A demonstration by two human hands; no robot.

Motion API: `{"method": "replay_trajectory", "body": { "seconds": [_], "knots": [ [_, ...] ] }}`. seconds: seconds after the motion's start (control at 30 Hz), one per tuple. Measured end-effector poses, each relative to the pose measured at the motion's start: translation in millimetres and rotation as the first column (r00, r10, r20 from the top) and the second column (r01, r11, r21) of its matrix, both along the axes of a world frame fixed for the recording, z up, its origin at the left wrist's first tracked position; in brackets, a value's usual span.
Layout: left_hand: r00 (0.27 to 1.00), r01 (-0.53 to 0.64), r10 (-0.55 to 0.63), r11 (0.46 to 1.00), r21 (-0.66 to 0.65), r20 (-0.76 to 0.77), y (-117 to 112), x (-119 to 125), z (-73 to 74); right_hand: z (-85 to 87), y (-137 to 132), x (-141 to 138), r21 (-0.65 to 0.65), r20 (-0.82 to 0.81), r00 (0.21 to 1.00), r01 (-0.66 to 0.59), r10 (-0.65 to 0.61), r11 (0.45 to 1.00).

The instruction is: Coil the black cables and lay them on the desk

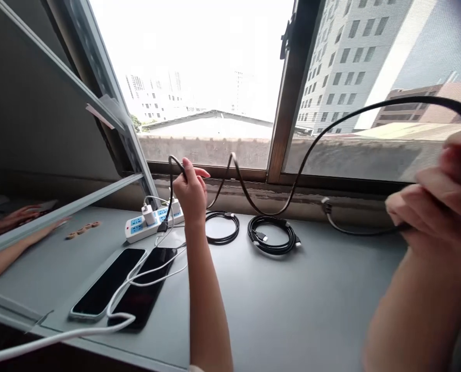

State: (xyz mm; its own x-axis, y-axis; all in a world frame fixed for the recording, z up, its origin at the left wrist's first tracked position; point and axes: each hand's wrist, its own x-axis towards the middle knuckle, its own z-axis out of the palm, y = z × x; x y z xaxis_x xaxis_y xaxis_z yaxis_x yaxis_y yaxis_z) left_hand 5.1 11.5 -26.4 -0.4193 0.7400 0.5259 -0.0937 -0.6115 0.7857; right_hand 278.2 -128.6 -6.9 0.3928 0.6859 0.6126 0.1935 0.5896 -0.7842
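Note:
A long black HDMI cable (245,188) hangs in loose loops between my two hands, in front of the window. My left hand (191,188) pinches it above the desk, and from there one end drops to a black plug (163,226) beside the power strip. At the far right, my right hand (443,196) is closed around more of the same cable, which arcs high over to it. The other plug (326,205) sticks out to the left below this hand. Part of the right hand lies outside the picture.
A coiled black cable (272,248) and a second coil (236,230) lie on the grey desk (292,310). Two phones (112,281) with white charging cords (114,302) lie left, before a white power strip (137,236). Beyond a metal frame (98,195) are another person's hands (52,230).

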Motion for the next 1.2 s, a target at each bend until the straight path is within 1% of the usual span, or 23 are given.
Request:
{"method": "replay_trajectory", "body": {
  "seconds": [0.03,0.07,0.1,0.17,0.23,0.27,0.3,0.4,0.43,0.53,0.6,0.67,0.7,0.77,0.83,0.87,0.9,0.97,1.0,1.1,1.13,1.17,1.2],
  "knots": [
    [0.998,-0.036,0.035,0.999,0.023,0.056,-2,0,2.9,2.2,0,-6,0.055,-0.088,0.989,-0.118,0.122,0.992],
    [0.992,-0.058,0.052,0.997,0.047,0.113,-5,0,6.1,3.8,1,-10,0.104,-0.169,0.957,-0.221,0.237,0.97],
    [0.985,-0.067,0.055,0.995,0.07,0.163,-8,0,9.4,4.7,2,-14,0.133,-0.231,0.918,-0.3,0.323,0.945],
    [0.977,-0.061,0.035,0.991,0.117,0.212,-16,1,15.4,5.4,5,-17,0.088,-0.289,0.869,-0.394,0.402,0.915],
    [0.973,-0.035,-0.006,0.985,0.17,0.233,-23,2,19.8,5.2,9,-18,-0.014,-0.278,0.827,-0.512,0.488,0.859],
    [0.971,-0.012,-0.035,0.981,0.193,0.237,-27,3,21.4,5.1,12,-20,-0.071,-0.259,0.82,-0.543,0.51,0.837],
    [0.969,0.017,-0.068,0.977,0.211,0.237,-29,4,22.6,5.0,14,-22,-0.125,-0.235,0.829,-0.543,0.507,0.83],
    [0.962,0.109,-0.162,0.966,0.234,0.221,-36,12,25.4,3.8,19,-38,-0.246,-0.117,0.905,-0.425,0.408,0.871],
    [0.958,0.139,-0.191,0.962,0.236,0.214,-38,15,26.3,3.0,19,-44,-0.285,-0.068,0.915,-0.4,0.398,0.871],
    [0.948,0.223,-0.267,0.945,0.24,0.172,-47,28,29.4,-0.8,20,-64,-0.409,0.056,0.888,-0.398,0.457,0.821],
    [0.941,0.281,-0.315,0.931,0.234,0.126,-55,36,31.1,-3.2,20,-74,-0.453,0.093,0.873,-0.392,0.479,0.801],
    [0.92,0.369,-0.387,0.905,0.213,0.053,-63,44,31.6,-4.7,21,-80,-0.436,0.085,0.867,-0.41,0.491,0.801],
    [0.899,0.428,-0.437,0.882,0.195,0.003,-67,48,31.2,-5.0,22,-82,-0.408,0.063,0.864,-0.434,0.499,0.803],
    [0.815,0.577,-0.561,0.806,0.128,-0.142,-73,54,29.3,-5.2,23,-82,-0.32,-0.005,0.868,-0.472,0.496,0.822],
    [0.701,0.685,-0.648,0.728,0.028,-0.299,-80,60,26.7,-5.2,24,-79,-0.242,-0.078,0.879,-0.474,0.47,0.846],
    [0.656,0.705,-0.659,0.709,-0.013,-0.367,-84,62,25.5,-5.2,24,-77,-0.227,-0.106,0.883,-0.468,0.457,0.854],
    [0.628,0.704,-0.65,0.709,-0.042,-0.428,-88,64,24.4,-5.2,25,-74,-0.229,-0.121,0.89,-0.456,0.44,0.86],
    [0.592,0.669,-0.598,0.739,-0.086,-0.541,-95,69,22.8,-5.4,25,-69,-0.266,-0.104,0.908,-0.419,0.407,0.868],
    [0.557,0.652,-0.577,0.749,-0.116,-0.598,-98,71,22.4,-5.6,24,-66,-0.292,-0.077,0.915,-0.4,0.395,0.869],
    [0.404,0.604,-0.528,0.767,-0.216,-0.747,-105,77,22.2,-6.7,25,-61,-0.339,0.006,0.93,-0.343,0.367,0.876],
    [0.378,0.583,-0.501,0.782,-0.22,-0.778,-107,79,22.5,-7.1,26,-59,-0.337,0.024,0.935,-0.325,0.353,0.884],
    [0.373,0.563,-0.469,0.8,-0.207,-0.8,-108,80,22.9,-7.4,26,-58,-0.322,0.036,0.944,-0.299,0.328,0.898],
    [0.386,0.544,-0.437,0.819,-0.182,-0.813,-110,81,23.6,-7.5,27,-56,-0.297,0.05,0.955,-0.266,0.294,0.917]
  ]
}}
